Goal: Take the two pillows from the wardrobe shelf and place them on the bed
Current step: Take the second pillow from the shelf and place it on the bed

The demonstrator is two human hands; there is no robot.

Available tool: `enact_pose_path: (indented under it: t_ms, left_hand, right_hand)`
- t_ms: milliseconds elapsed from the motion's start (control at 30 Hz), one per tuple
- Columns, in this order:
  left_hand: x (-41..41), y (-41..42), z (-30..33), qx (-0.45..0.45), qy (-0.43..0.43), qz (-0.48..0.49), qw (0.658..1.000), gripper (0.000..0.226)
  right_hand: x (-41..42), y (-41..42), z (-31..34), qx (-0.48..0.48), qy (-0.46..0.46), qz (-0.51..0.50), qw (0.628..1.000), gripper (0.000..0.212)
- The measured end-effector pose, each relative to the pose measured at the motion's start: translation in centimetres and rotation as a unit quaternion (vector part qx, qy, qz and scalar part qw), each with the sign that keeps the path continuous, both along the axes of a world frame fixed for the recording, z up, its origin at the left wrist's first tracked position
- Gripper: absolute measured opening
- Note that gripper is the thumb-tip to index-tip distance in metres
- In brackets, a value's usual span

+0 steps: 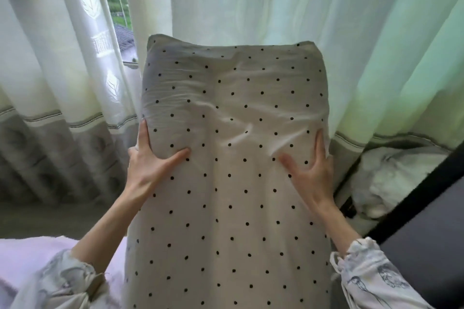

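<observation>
From the head camera, a long, plump white fabric pillow scattered with small black polka dots (pixel 233 158) fills the middle of the view, running lengthwise away from the person, its far end rounded and puffed with a flat seam flange along the edge, its cover soft and creased in shallow folds across the upper half. The left hand (pixel 150 158) presses against the pillow's left side, fingers spread and laid along the edge with the thumb splayed flat onto the top surface, denting the stuffing; the hand is wide open around the flank, gripping by pressure, not by a closed fist. The right hand (pixel 311 168) mirrors it on the right side, fingers stretched up along the edge and the thumb angled inward over the dotted cloth, likewise open and clamped against the pillow. Both wrists emerge from loose, gathered white sleeves printed with grey-blue motifs (pixel 371 281). Whether the pillow's underside rests on anything cannot be told. Behind it hang pleated white curtains with a grey lower band and thin stitched stripes (pixel 82 98), one sheer panel woven with leaf shapes, and a gap showing greenery outside. At lower left lies a pale pink, fuzzy-textured bed covering (pixel 30 258); at right, a dark grey panel with a black edge (pixel 411 233).
</observation>
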State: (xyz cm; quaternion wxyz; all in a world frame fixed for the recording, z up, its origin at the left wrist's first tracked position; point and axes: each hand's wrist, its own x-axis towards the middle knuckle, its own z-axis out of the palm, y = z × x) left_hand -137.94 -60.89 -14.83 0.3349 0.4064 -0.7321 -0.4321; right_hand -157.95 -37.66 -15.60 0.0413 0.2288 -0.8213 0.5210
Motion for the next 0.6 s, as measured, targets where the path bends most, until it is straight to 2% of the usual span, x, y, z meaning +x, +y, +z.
enact_pose_path:
  t_ms: [267, 467, 600]
  left_hand:
    - [-2.7, -4.1, 2.1, -0.029, 0.022, 0.141, 0.989, 0.117]
    - [-1.8, -9.0, 1.5, -0.027, 0.018, 0.246, 0.969, 0.124]
    - [-0.7, -13.9, 0.5, -0.020, 0.011, 0.294, 0.956, 0.126]
  right_hand:
    - [-8.3, -10.5, 3.5, -0.025, 0.054, 0.126, 0.990, 0.103]
    - [-10.0, -20.7, 3.0, -0.037, 0.071, 0.238, 0.968, 0.102]
    - [-10.2, -28.3, 1.5, -0.036, 0.045, 0.297, 0.953, 0.102]
